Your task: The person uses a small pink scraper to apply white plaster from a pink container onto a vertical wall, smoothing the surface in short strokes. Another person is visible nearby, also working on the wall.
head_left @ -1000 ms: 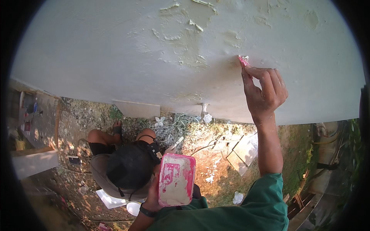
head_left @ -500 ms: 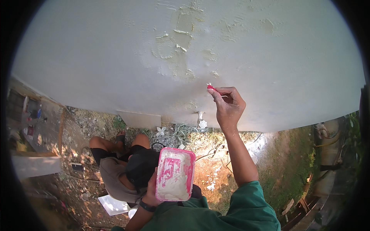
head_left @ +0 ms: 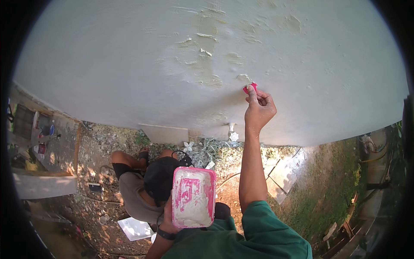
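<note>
Pink scraper (head_left: 250,88), above the tap (head_left: 233,132), probably light and flexible, pinched at lower edge by right hand (head_left: 261,108); pink tub (head_left: 174,190), tap's near side, likely heavier, side-held by left hand (head_left: 167,219), fingers mostly hidden.

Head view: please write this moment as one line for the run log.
left hand: holds pink tub with pale paste; right hand: pinches small pink piece at pale wall; nearby: white tap, co-worker

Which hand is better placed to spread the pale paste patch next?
Probably the right hand: it holds the small pink scraper at that patch on the whitish wall. The left hand supports the pink rectangular tub.
</note>
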The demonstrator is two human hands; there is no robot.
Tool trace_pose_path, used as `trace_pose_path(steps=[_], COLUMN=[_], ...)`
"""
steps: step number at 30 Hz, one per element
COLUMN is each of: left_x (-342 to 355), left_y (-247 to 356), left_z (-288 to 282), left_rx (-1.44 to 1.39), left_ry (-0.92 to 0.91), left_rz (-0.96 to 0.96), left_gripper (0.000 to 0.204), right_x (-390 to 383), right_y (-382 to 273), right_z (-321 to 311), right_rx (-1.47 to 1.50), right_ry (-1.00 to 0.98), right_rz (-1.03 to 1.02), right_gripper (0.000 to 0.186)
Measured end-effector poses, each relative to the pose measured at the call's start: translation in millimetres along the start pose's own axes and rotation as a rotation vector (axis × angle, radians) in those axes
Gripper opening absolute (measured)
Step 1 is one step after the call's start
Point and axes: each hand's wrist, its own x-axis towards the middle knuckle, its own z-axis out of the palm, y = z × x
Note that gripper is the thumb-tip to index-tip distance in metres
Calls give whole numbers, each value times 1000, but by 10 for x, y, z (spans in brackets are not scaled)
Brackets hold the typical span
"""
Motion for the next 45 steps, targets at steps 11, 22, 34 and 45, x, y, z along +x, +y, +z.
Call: trace_pose_path(steps=[11, 22, 34, 45], left_x=[38, 46, -52, 93], left_y=[27, 79, 69, -54], left_z=[96, 168, 279, 149], left_rx=[485, 529, 591, 391], left_ry=[-168, -276, -355, -643], left_rz=[48, -35, 13, 38], left_gripper=[94, 81, 81, 76], right_x=[-13, -116, 241, -1145], right_y=[82, -37, 294, -970], right_z=[224, 337, -269, -1506], right_rx=[-111, -238, -323, -344], right_ry=[-154, 17, -14, -609], right_rz=[-274, -312, -125, 1], right_gripper=[21, 19, 22, 20])
